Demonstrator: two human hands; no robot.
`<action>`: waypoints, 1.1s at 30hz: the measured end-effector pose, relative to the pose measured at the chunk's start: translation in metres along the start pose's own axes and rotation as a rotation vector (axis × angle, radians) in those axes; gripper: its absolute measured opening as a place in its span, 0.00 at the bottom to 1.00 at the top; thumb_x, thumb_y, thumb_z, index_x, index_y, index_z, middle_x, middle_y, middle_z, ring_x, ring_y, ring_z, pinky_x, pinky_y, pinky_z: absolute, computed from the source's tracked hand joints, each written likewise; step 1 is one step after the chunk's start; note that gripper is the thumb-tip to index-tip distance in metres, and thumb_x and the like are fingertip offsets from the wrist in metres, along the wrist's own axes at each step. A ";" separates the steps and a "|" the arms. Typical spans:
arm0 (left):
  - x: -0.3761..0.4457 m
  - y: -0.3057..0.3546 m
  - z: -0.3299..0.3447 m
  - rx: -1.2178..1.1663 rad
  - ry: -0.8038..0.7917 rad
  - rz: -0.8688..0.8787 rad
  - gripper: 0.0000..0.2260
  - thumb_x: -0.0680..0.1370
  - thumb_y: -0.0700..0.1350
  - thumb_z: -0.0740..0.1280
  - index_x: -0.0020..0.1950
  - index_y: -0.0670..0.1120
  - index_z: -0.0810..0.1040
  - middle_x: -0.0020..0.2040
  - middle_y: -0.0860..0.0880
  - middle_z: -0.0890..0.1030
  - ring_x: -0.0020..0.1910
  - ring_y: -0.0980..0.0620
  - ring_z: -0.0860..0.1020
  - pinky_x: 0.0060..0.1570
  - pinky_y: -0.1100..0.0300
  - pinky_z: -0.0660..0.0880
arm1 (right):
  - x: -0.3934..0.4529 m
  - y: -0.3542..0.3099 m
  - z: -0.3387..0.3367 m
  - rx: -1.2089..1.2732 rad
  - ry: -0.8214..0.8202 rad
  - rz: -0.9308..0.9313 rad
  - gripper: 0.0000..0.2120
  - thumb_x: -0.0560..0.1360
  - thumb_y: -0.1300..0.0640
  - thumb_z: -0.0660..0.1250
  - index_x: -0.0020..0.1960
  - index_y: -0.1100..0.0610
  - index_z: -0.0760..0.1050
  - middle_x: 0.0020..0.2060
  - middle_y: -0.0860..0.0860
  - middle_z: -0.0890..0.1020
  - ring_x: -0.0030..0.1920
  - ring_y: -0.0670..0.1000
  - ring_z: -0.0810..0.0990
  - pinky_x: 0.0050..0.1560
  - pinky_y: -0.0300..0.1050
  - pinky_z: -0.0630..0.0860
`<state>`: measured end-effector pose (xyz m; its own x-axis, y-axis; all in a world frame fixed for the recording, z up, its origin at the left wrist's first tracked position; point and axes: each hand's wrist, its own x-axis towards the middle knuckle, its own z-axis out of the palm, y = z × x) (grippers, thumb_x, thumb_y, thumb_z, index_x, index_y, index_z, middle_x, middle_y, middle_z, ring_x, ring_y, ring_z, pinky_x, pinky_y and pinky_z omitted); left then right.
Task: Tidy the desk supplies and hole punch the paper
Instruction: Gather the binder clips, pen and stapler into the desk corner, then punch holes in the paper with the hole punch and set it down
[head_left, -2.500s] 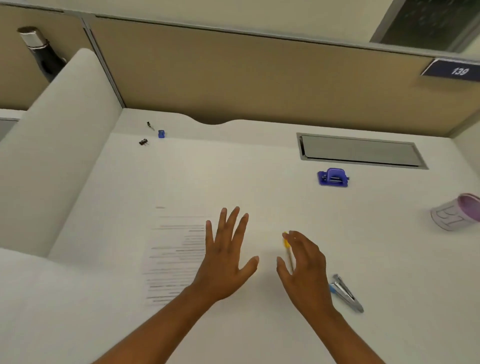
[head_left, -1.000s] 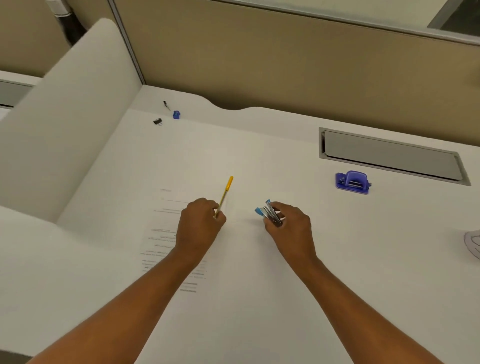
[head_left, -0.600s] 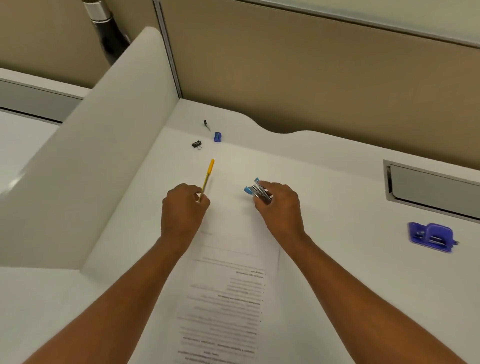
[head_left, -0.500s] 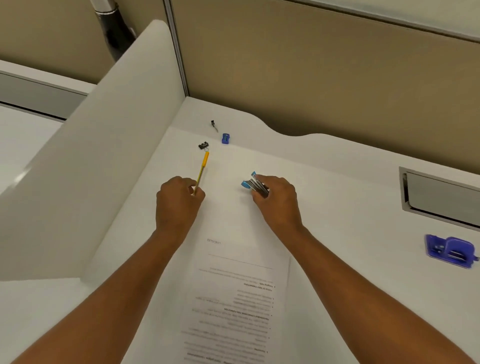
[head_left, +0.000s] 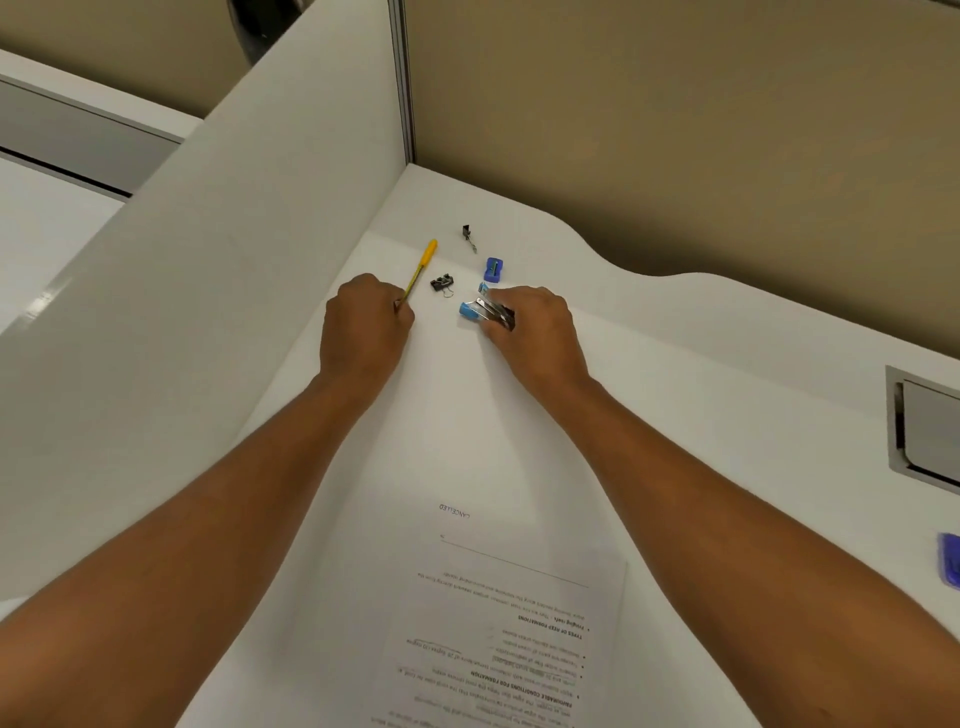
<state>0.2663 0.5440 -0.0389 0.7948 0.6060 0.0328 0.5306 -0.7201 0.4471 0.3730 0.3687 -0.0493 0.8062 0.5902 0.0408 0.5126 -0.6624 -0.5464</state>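
White laminate desk (head_left: 701, 415) fills the cubicle corner where a person reaches forward with both bare arms over a printed sheet of paper (head_left: 498, 623), which lies face up between the forearms with its text running upside down to the camera. Beyond the far edge of that paper, the left hand (head_left: 363, 332) is curled into a fist around the lower end of a yellow pen (head_left: 422, 267), whose capped tip angles away toward the white side partition (head_left: 234, 249). Beside it, also past the paper's top edge, the right hand (head_left: 535, 332) is clamped around a metal staple remover with blue grips (head_left: 480, 310), its blue ends poking out toward the pen. Between the two hands lies a black binder clip (head_left: 441, 283); just beyond the staple remover sits a small blue sharpener (head_left: 493, 269), and farther still a second black clip (head_left: 468, 236). To the paper's right, at the frame edge, part of the blue hole punch (head_left: 950, 561) shows, well apart from both hands.
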 end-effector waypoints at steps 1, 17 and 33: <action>0.004 0.000 0.001 0.008 -0.004 -0.004 0.14 0.78 0.38 0.65 0.32 0.42 0.70 0.34 0.46 0.66 0.35 0.41 0.67 0.35 0.53 0.61 | 0.004 0.000 0.002 -0.005 0.000 0.001 0.14 0.80 0.55 0.71 0.65 0.55 0.83 0.55 0.53 0.86 0.56 0.56 0.81 0.54 0.43 0.71; -0.024 -0.011 -0.002 -0.098 0.089 0.026 0.19 0.85 0.50 0.68 0.72 0.40 0.80 0.58 0.39 0.79 0.57 0.37 0.80 0.56 0.46 0.75 | -0.016 -0.003 -0.013 0.117 0.108 0.102 0.25 0.76 0.51 0.76 0.71 0.55 0.78 0.66 0.50 0.82 0.64 0.53 0.76 0.59 0.33 0.62; -0.332 0.067 -0.029 -0.290 -0.204 0.055 0.20 0.84 0.54 0.66 0.75 0.51 0.78 0.66 0.52 0.75 0.66 0.56 0.69 0.58 0.62 0.70 | -0.387 0.014 -0.068 0.331 0.203 0.487 0.15 0.79 0.48 0.73 0.64 0.43 0.79 0.59 0.26 0.74 0.62 0.44 0.79 0.66 0.52 0.79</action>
<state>0.0290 0.3043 0.0057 0.8775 0.4686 -0.1020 0.4032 -0.6057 0.6860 0.0888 0.0992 -0.0158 0.9812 0.1354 -0.1377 -0.0206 -0.6357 -0.7717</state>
